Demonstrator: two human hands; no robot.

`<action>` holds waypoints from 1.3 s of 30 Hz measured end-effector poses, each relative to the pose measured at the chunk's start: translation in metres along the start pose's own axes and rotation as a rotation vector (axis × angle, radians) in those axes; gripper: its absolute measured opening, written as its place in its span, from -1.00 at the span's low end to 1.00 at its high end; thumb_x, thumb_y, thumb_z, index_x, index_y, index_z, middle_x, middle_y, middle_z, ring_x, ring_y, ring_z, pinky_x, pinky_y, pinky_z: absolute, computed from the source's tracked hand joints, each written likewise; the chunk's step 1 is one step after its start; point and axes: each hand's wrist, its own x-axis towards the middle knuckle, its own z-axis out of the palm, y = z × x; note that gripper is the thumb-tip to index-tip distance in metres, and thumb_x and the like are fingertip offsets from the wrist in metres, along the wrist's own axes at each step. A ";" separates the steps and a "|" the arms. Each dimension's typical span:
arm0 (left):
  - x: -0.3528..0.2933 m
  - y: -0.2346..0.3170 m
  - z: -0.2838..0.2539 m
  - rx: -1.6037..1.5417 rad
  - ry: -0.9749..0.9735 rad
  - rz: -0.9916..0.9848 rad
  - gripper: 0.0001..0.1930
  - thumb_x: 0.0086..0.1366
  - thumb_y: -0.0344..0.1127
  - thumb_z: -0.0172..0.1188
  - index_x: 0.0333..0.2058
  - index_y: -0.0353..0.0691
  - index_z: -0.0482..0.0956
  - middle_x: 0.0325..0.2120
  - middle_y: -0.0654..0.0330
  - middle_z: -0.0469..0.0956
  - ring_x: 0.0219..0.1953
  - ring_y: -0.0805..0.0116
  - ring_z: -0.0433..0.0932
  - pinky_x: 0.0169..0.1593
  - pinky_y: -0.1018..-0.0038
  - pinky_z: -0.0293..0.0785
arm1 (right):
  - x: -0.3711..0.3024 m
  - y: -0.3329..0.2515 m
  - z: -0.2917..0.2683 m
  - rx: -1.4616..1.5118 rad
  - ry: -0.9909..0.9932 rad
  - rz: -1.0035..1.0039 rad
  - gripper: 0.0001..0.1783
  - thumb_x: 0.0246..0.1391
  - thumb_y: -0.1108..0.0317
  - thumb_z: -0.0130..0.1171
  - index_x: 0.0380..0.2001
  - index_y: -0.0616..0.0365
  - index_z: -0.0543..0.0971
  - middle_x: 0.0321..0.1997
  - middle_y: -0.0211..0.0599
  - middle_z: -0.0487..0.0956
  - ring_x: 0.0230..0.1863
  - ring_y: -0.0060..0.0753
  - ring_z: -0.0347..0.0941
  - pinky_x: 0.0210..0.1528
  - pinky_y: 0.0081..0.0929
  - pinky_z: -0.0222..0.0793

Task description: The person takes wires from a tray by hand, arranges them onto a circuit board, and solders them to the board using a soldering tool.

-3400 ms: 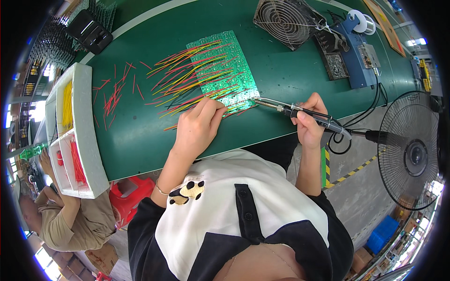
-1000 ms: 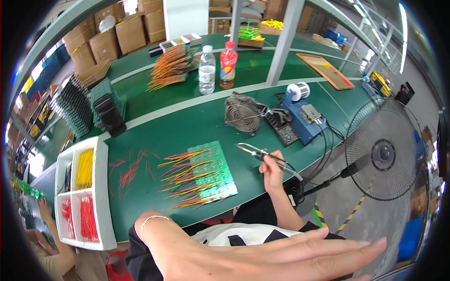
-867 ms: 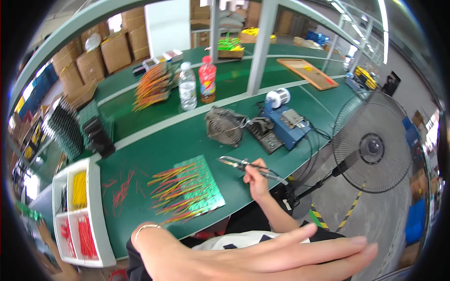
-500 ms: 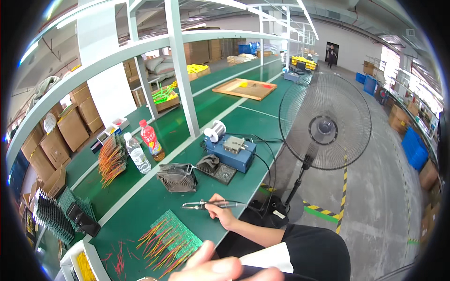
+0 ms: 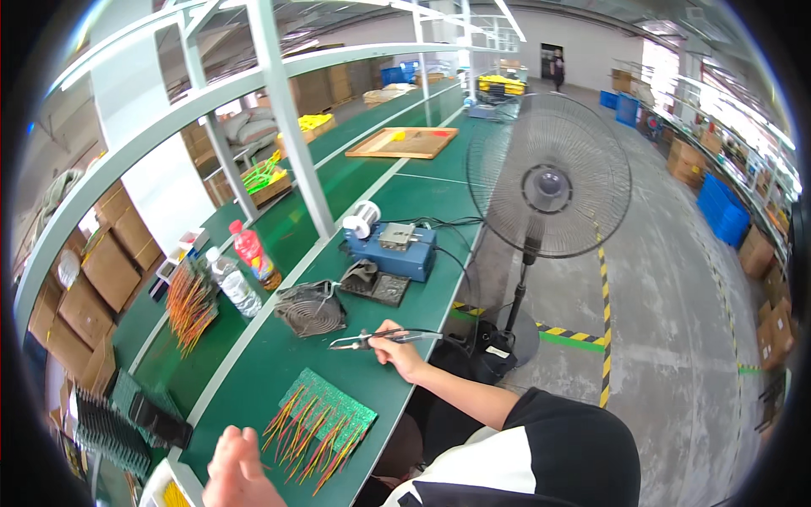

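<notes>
Gripping the soldering iron [image 5: 384, 338] was my right hand [image 5: 397, 353], fingers curled shut round the handle, tip pointing left and hovering over bare green bench top [image 5: 253, 372], clear of everything. My left hand [image 5: 239, 469] was up near the bottom edge of the view, fingers loosely spread, nothing in it, sitting just left of the green circuit board [image 5: 325, 414].

That board lay close to the bench's near edge, with a fan of red, yellow and orange wires [image 5: 308, 435] sticking out of it toward me, some tips nearly reaching the edge. Between the board and the iron was a decent strip of open surface.

Just past the iron tip sat a small round desk fan [image 5: 310, 310] lying tilted, and beside it a dark tray [image 5: 376, 289], then the blue soldering station [image 5: 393, 252] with a solder spool [image 5: 365, 220] behind it. Cables ran off the right edge of the bench near there.

Further left, on the raised back strip, stood two bottles [image 5: 241, 270] and another wire bundle [image 5: 190, 304]. A black heat sink-looking block [image 5: 127, 418] sat at far left.

Off the bench's right edge a big pedestal fan [image 5: 547, 186] stood on the floor, fairly near my right elbow, with wide open floor beyond it.
</notes>
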 end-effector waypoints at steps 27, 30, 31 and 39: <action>-0.222 0.033 -0.457 1.718 0.727 -1.203 -0.75 -0.05 -0.17 0.27 -0.42 -0.19 0.62 -0.43 0.02 0.59 -0.31 0.13 0.57 -0.17 0.36 0.44 | -0.001 -0.003 -0.012 -0.078 0.063 -0.064 -0.81 0.14 0.39 0.00 -0.53 0.03 0.28 -0.76 -0.56 0.16 -0.73 -0.78 -0.03 -0.60 -0.74 -0.04; -0.208 0.033 -0.439 1.755 0.809 -1.120 -0.81 -0.02 -0.19 0.26 -0.46 -0.15 0.64 -0.49 0.10 0.60 -0.38 0.20 0.58 -0.25 0.39 0.45 | -0.001 -0.007 -0.009 -0.136 0.060 -0.050 -0.79 0.16 0.38 -0.03 -0.55 0.00 0.27 -0.77 -0.57 0.17 -0.74 -0.77 -0.02 -0.61 -0.71 -0.06; -0.206 0.032 -0.435 1.768 0.837 -1.085 -0.83 -0.01 -0.18 0.26 -0.45 -0.10 0.66 -0.47 0.12 0.61 -0.36 0.19 0.59 -0.25 0.38 0.46 | -0.002 -0.008 -0.007 -0.140 0.056 -0.049 -0.79 0.16 0.38 -0.03 -0.55 0.00 0.27 -0.77 -0.57 0.17 -0.74 -0.77 -0.02 -0.61 -0.71 -0.06; -0.215 0.044 -0.441 1.348 1.182 -0.777 -0.83 -0.03 -0.29 0.30 -0.43 -0.19 0.67 -0.58 0.21 0.60 -0.53 0.48 0.51 -0.37 0.56 0.39 | -0.001 -0.005 -0.008 -0.198 0.062 -0.041 -0.80 0.15 0.34 0.00 -0.52 0.05 0.27 -0.73 -0.54 0.19 -0.71 -0.77 -0.03 -0.59 -0.74 -0.03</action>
